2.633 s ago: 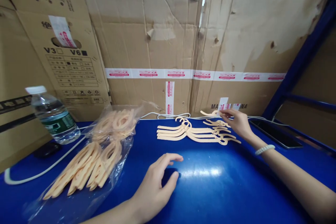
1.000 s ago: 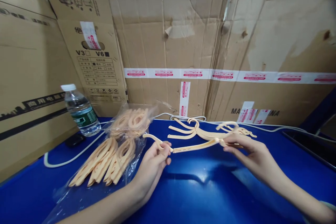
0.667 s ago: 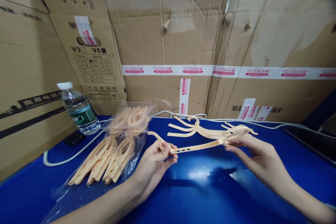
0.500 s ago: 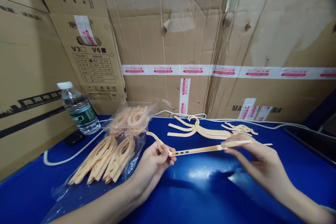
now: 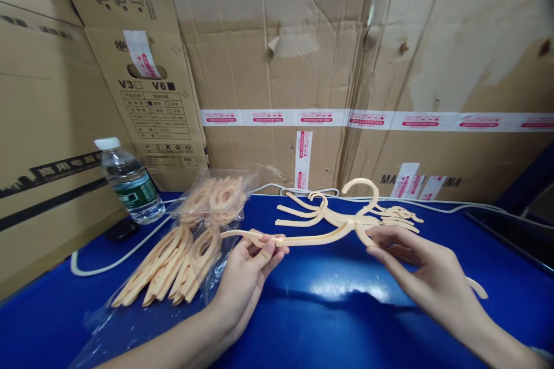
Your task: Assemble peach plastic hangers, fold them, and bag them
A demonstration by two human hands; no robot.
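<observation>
A beige folding clothes hanger [image 5: 315, 240] is held above the blue table between my two hands, its hook raised at the top. My left hand [image 5: 253, 262] pinches it at the joint of the left arm, whose curved end sticks out to the left. My right hand [image 5: 418, 262] grips the other arm just right of the hook; that arm's tip shows beyond my wrist, and its middle is hidden behind the hand. Behind it, several unfolded hangers [image 5: 303, 221] lie on the table, partly overlapped by the held one.
Folded hangers [image 5: 160, 268] lie on and in a clear plastic bag [image 5: 216, 277] at the left. A water bottle [image 5: 132, 184] stands beside a black object [image 5: 123, 229]. White cable [image 5: 80, 268] runs over the blue table [image 5: 303, 323]. Cardboard boxes [image 5: 268, 69] wall the back and left.
The hanger has turned so its hook now points up and its broad side faces me. Its left end has swung lower and further left. Both hands have kept their hold.
</observation>
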